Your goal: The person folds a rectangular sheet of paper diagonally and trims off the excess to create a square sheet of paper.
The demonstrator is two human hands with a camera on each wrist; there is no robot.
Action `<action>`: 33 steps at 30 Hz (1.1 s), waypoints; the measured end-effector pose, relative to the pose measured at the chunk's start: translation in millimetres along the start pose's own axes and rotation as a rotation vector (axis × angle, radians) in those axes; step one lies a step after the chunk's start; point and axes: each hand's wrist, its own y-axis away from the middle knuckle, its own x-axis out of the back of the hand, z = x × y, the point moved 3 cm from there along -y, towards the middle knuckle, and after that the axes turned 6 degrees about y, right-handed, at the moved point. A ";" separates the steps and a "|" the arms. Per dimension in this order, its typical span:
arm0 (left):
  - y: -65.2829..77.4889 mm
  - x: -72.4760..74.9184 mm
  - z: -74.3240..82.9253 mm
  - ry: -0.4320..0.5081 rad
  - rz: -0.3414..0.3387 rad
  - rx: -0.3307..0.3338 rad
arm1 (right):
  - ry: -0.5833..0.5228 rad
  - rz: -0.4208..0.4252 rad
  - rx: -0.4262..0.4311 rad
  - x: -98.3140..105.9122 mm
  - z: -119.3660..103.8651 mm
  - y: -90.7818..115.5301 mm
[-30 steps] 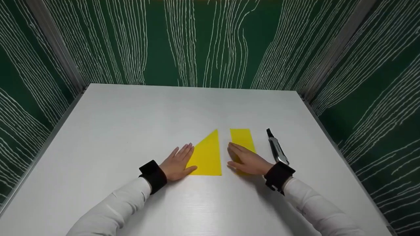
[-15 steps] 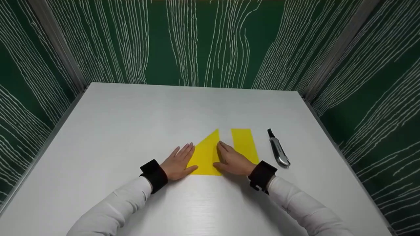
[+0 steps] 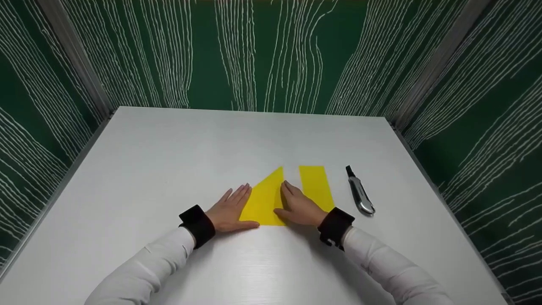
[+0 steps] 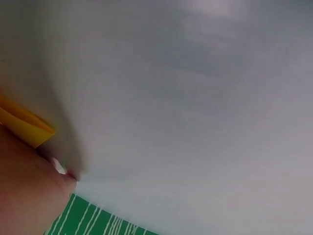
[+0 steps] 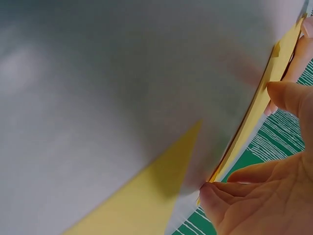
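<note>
In the head view a yellow folded paper (image 3: pixel 266 199) with a slanted upper-left edge lies flat on the white table. My left hand (image 3: pixel 230 212) rests along its left side, fingers extended and thumb by the lower edge. On the opposite side, my right hand (image 3: pixel 301 207) touches the paper's right edge with its thumb and fingertips. The right wrist view shows that thumb and those fingers spread apart along the edge of the folded paper (image 5: pixel 266 83). Thin layers show at the corner of the folded paper (image 4: pixel 32 129) in the left wrist view.
A separate yellow paper strip (image 3: pixel 315 184) lies just right of the folded paper, its lower end hidden by the right hand. Farther right is a silver and black utility knife (image 3: pixel 360 195). Green walls (image 3: pixel 203 55) with white lines surround the white table (image 3: pixel 190 148).
My right hand has moved left from the yellow strip to the folded paper's right edge, uncovering more of the strip. My left thumb has shifted slightly right along the lower edge.
</note>
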 end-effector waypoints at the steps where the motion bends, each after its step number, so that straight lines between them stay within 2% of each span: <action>1: -0.1 0.0 -0.2 0.004 0.001 0.001 | -0.003 0.001 -0.002 0.1 0.2 -0.2; 11: -0.7 0.7 -0.9 0.023 0.006 -0.008 | -0.032 0.027 0.000 3.0 0.2 -1.0; 17: -1.2 0.4 0.2 0.022 0.007 -0.012 | -0.047 0.015 -0.015 0.4 -1.1 -4.9; 21: -3.3 -2.3 -1.6 0.005 0.000 -0.004 | -0.103 0.041 -0.014 0.0 -3.1 -7.9; 24: -4.1 -2.9 -2.1 0.001 0.000 0.001 | -0.219 0.091 -0.011 0.7 -4.3 -10.6; 28: -3.6 -2.3 -1.2 0.003 0.004 -0.004 | -0.470 0.157 -0.039 1.5 -4.8 -13.1; 33: -2.6 -3.0 -0.9 -0.002 -0.005 0.005 | -0.754 0.172 -0.191 -0.4 -4.4 -15.4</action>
